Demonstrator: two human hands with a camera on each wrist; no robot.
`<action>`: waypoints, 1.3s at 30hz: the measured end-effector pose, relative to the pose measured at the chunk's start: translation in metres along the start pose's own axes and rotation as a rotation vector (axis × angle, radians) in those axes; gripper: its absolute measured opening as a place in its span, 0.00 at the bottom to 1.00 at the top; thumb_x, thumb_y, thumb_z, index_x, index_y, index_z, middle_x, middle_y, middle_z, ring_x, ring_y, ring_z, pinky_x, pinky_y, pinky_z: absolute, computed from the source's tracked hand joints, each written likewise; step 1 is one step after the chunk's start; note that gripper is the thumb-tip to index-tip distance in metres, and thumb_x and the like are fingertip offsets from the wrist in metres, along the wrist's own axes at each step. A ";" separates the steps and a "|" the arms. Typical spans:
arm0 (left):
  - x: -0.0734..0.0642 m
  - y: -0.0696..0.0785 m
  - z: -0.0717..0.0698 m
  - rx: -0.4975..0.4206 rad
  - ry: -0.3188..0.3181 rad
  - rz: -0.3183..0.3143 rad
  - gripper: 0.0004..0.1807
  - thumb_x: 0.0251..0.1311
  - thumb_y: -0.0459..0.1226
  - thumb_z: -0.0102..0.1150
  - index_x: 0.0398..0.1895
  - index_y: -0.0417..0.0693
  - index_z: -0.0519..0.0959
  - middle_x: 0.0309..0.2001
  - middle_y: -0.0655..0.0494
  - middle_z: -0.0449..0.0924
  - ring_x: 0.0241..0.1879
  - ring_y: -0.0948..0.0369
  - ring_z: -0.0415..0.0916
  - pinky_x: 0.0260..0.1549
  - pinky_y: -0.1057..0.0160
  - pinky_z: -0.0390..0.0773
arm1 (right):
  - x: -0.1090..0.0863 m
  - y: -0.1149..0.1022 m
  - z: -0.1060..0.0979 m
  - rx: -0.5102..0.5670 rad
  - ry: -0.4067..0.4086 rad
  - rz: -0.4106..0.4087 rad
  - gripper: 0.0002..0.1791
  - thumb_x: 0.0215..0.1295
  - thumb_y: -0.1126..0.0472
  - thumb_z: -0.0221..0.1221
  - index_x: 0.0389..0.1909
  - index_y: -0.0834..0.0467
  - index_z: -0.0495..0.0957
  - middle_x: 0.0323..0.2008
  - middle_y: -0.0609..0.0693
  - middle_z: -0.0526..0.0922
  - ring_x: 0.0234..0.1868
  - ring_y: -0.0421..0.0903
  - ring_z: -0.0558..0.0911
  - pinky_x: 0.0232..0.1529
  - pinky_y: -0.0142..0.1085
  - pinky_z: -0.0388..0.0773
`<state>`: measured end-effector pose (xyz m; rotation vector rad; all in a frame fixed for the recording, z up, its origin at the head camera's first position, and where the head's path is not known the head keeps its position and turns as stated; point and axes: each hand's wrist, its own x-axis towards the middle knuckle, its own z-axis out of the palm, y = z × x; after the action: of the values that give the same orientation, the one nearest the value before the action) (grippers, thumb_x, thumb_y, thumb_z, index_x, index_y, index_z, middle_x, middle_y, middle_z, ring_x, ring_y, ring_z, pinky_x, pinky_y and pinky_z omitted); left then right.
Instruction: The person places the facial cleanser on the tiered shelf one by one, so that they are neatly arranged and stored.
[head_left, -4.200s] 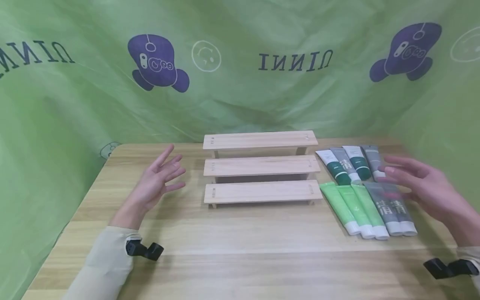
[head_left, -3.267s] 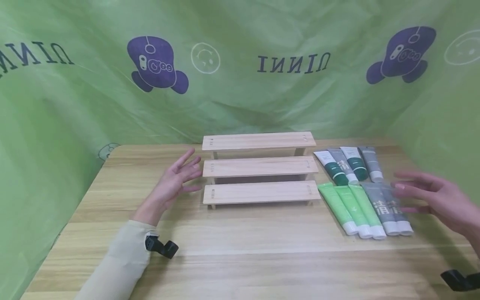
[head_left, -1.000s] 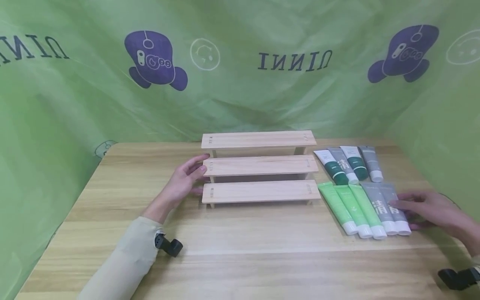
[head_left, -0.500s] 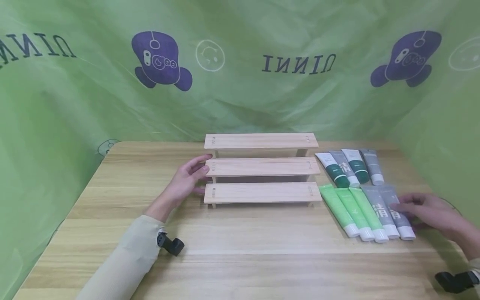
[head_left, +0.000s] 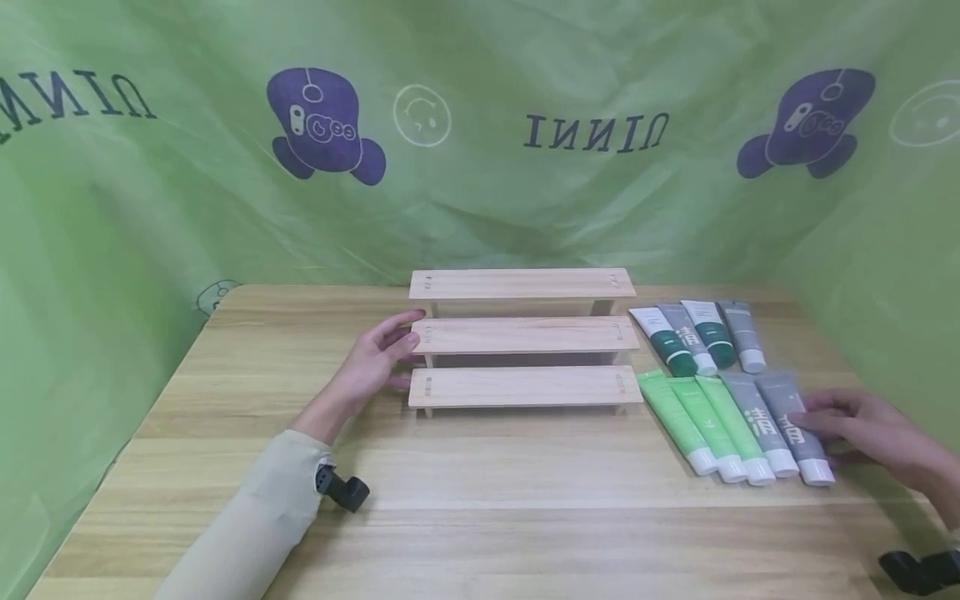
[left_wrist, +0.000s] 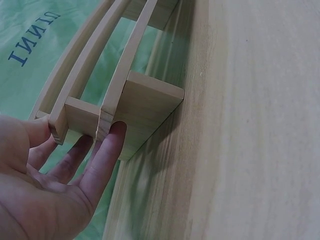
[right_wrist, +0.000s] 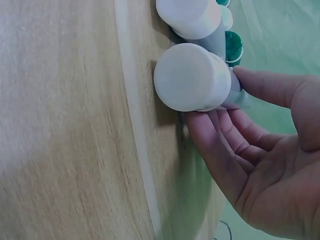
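Observation:
A three-step wooden display stand (head_left: 525,387) stands at the back middle of the table. At its left end my left hand (head_left: 363,367) holds it, thumb on the end of the middle board and fingers (left_wrist: 102,167) spread below and along the lower boards. On the right my right hand (head_left: 862,429) pinches the outermost grey squeeze tube (head_left: 798,437), thumb over its top and fingers at its right side. In the right wrist view that tube's white cap (right_wrist: 187,77) faces the camera, with the fingers curled beside and under it.
Left of the held tube lie another grey tube (head_left: 761,421) and three green tubes (head_left: 678,421). A second row behind has white-and-green tubes (head_left: 663,342) and grey tubes (head_left: 742,333). A green printed cloth (head_left: 480,208) hangs behind and beside the wooden table (head_left: 480,533).
My left hand has moved right onto the stand's end. My right hand has lowered to the outermost grey tube, which has shifted slightly right, away from its neighbour.

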<state>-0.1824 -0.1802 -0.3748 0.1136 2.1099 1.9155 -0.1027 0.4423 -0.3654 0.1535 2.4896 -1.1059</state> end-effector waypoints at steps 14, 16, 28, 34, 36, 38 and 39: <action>-0.002 0.001 0.000 -0.005 -0.006 0.005 0.26 0.76 0.40 0.50 0.76 0.56 0.64 0.69 0.43 0.67 0.61 0.41 0.73 0.44 0.46 0.86 | -0.013 -0.001 0.002 -0.003 0.097 -0.025 0.39 0.76 0.55 0.56 0.65 0.83 0.51 0.49 0.62 0.79 0.36 0.33 0.80 0.38 0.39 0.88; -0.002 0.001 0.001 -0.005 -0.005 0.007 0.26 0.76 0.40 0.50 0.75 0.56 0.64 0.69 0.43 0.67 0.60 0.41 0.73 0.44 0.46 0.86 | -0.015 -0.002 0.003 0.018 0.105 -0.032 0.37 0.76 0.56 0.56 0.65 0.82 0.52 0.46 0.56 0.81 0.36 0.33 0.80 0.38 0.40 0.88; -0.002 0.001 0.001 -0.030 -0.005 0.015 0.26 0.77 0.39 0.49 0.76 0.54 0.64 0.68 0.42 0.68 0.60 0.39 0.73 0.42 0.46 0.87 | -0.021 0.002 0.003 0.232 0.192 -0.188 0.20 0.71 0.71 0.57 0.43 0.38 0.74 0.36 0.35 0.82 0.35 0.37 0.83 0.33 0.37 0.88; -0.001 0.000 0.001 -0.031 -0.003 0.020 0.25 0.77 0.38 0.49 0.75 0.53 0.64 0.67 0.43 0.68 0.59 0.39 0.73 0.42 0.46 0.87 | -0.025 -0.011 0.004 0.217 0.256 -0.223 0.23 0.69 0.72 0.59 0.44 0.36 0.74 0.36 0.33 0.82 0.36 0.32 0.82 0.31 0.31 0.85; -0.001 0.000 0.001 -0.030 -0.001 0.018 0.25 0.77 0.38 0.49 0.75 0.53 0.64 0.67 0.43 0.68 0.59 0.39 0.73 0.42 0.46 0.87 | -0.026 -0.016 0.005 0.188 0.283 -0.228 0.22 0.69 0.71 0.61 0.44 0.36 0.73 0.37 0.31 0.82 0.36 0.30 0.81 0.31 0.29 0.84; -0.001 0.000 0.001 -0.028 -0.002 0.020 0.26 0.77 0.39 0.49 0.75 0.53 0.64 0.68 0.42 0.68 0.60 0.38 0.73 0.42 0.46 0.87 | -0.028 -0.021 0.006 0.151 0.298 -0.225 0.21 0.68 0.69 0.62 0.45 0.36 0.73 0.37 0.28 0.82 0.37 0.29 0.81 0.31 0.27 0.82; 0.000 0.000 0.001 -0.027 -0.001 0.020 0.26 0.77 0.39 0.49 0.75 0.53 0.64 0.68 0.42 0.67 0.60 0.38 0.73 0.42 0.46 0.87 | -0.028 -0.023 0.006 0.155 0.298 -0.226 0.21 0.68 0.69 0.62 0.46 0.37 0.72 0.38 0.28 0.82 0.37 0.29 0.81 0.31 0.27 0.83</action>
<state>-0.1818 -0.1797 -0.3753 0.1308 2.0893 1.9533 -0.0814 0.4237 -0.3416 0.0871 2.7325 -1.4654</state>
